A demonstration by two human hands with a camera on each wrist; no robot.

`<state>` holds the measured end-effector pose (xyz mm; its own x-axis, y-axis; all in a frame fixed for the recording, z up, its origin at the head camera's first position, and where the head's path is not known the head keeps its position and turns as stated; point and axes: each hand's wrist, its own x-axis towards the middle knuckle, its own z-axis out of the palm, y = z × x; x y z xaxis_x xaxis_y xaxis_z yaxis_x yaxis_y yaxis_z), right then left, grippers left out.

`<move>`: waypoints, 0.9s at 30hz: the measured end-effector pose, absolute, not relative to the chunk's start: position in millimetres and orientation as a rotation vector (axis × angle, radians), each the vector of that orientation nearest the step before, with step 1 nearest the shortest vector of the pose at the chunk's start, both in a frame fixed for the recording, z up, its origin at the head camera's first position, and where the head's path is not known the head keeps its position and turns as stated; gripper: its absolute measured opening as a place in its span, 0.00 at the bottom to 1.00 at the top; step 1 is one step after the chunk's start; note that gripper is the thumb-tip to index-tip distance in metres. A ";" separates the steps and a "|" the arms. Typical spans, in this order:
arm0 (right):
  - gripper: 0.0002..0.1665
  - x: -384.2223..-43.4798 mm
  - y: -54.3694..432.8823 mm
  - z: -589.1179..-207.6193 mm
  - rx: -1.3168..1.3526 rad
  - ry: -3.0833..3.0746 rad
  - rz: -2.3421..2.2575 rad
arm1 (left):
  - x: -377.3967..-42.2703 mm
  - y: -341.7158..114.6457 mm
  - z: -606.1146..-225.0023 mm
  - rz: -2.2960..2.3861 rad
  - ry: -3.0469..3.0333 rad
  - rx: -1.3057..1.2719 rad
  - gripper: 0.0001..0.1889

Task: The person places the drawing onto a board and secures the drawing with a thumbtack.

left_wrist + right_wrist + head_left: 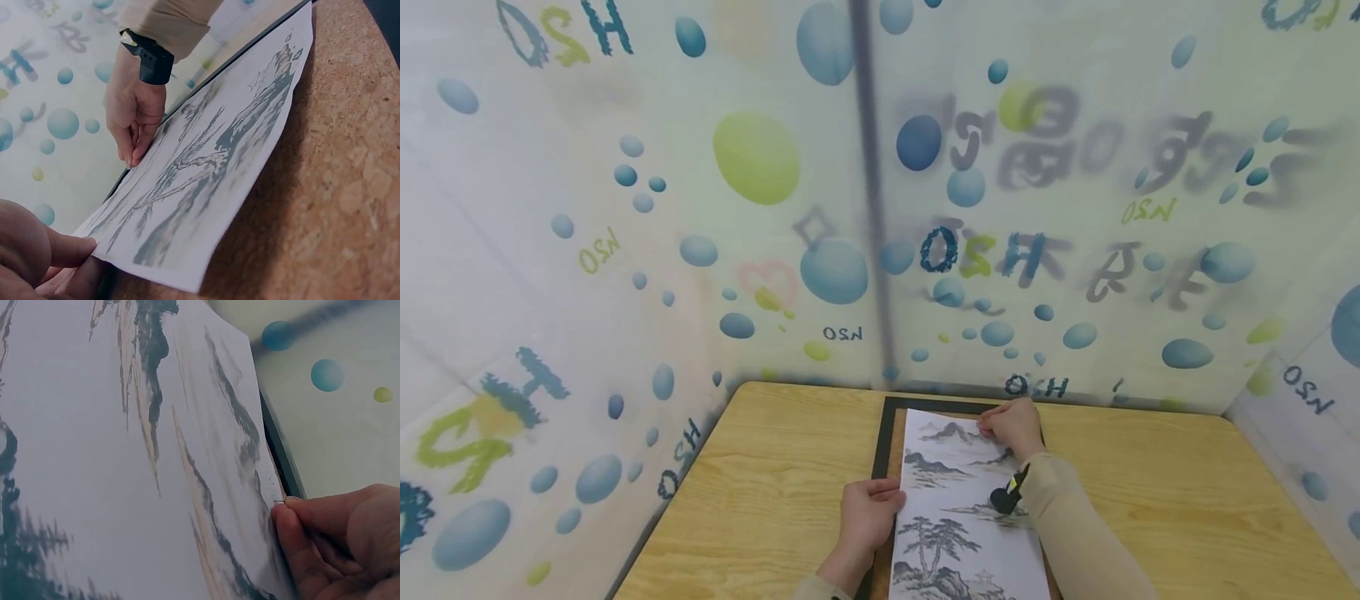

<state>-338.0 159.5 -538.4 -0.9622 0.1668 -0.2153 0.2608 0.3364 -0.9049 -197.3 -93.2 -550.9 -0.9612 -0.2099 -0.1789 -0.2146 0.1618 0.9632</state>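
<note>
A sheet of paper with an ink landscape painting [955, 492] lies over a cork board [325, 187] in a dark frame. My left hand [868, 517] pinches the sheet's left edge between thumb and fingers, and that edge lifts off the cork in the left wrist view. At the far right part of the sheet, my right hand [1017, 427] pinches a small pin [279, 501], whose thin metal tip pokes out between thumb and forefinger, right at the paper's edge. The rest of the pin is hidden by the fingers.
The board lies on a light wooden table [775, 467], its dark frame [883, 446] close to the table's back edge. Behind stands a curtain [760, 250] printed with blue and green bubbles. A black wrist camera [1003, 498] sits on the right wrist.
</note>
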 end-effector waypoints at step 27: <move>0.04 -339.9 155.3 -541.4 0.352 2.682 -1.535 | -198.7 -94.1 -550.6 1.951 2.372 -0.470 0.10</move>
<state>-339.9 155.3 -541.4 -0.9739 0.1794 -0.1391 0.2109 0.4875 -0.8473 -198.7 -94.1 -550.6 -0.9538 -0.2091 -0.2159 -0.2522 0.1662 0.9533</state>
